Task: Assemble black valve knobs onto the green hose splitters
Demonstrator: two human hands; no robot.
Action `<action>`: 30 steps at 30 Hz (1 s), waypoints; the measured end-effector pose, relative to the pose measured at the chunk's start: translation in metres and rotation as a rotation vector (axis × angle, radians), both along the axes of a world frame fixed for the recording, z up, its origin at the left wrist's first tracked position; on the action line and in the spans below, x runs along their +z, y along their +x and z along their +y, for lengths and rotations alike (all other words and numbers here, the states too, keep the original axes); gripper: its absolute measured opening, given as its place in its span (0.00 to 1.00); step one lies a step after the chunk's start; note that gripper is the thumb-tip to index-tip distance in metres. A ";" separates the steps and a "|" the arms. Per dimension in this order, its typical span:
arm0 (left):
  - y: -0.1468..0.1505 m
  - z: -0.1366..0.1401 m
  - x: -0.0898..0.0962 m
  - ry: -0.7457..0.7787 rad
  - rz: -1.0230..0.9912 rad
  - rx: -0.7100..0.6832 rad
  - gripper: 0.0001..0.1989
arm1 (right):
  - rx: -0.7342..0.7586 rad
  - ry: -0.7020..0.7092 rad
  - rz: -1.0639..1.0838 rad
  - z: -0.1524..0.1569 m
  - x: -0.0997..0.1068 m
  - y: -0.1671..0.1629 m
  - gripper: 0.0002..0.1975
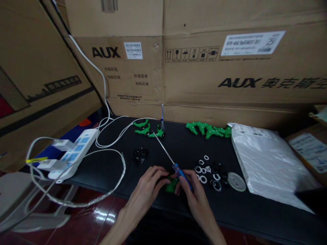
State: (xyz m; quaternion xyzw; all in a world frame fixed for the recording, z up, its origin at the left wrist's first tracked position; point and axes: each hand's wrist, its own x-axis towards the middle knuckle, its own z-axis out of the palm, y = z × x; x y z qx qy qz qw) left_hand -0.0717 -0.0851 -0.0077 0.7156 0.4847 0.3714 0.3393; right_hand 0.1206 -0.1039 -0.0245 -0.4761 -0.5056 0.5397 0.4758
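At the near edge of the black table, my left hand (150,183) is closed with its fingertips on a small green plastic Y-shaped fitting (170,187). My right hand (192,190) grips a screwdriver (184,177) by its blue handle, and its fingers also touch the fitting. The metal shaft points up and away to the left, clear of the fitting. My fingers hide part of the green piece. Small black screws (140,156) lie ahead of my left hand. White rings (203,170) and black rings (220,170) are to the right of my right hand.
Several green fittings lie in a left group (145,130) and a right group (209,130) along the back. A white power strip (76,153) with looping cables stands at left. On the right are a round disc (236,181) and white plastic package (263,160). Cardboard boxes (194,81) wall the back.
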 end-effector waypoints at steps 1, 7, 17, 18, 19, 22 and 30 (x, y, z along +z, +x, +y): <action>0.000 -0.003 -0.001 -0.010 0.001 0.000 0.12 | -0.001 0.004 -0.002 0.000 -0.001 0.000 0.14; -0.018 -0.014 0.002 0.001 -0.016 0.255 0.18 | 0.007 0.014 -0.025 -0.001 -0.005 0.000 0.14; -0.062 0.014 -0.006 0.265 0.384 0.434 0.08 | 0.020 0.028 0.006 0.001 -0.002 0.000 0.15; -0.063 0.016 -0.007 0.285 0.438 0.421 0.09 | 0.021 0.029 0.021 0.001 -0.002 0.000 0.15; -0.063 0.017 -0.006 0.298 0.480 0.406 0.09 | 0.022 0.028 0.038 0.001 -0.003 0.000 0.15; -0.062 0.019 -0.004 0.317 0.551 0.354 0.09 | 0.012 0.030 0.080 0.000 -0.003 -0.001 0.14; -0.064 0.027 -0.007 0.387 0.496 0.308 0.08 | -0.080 0.077 0.171 -0.001 0.002 -0.001 0.13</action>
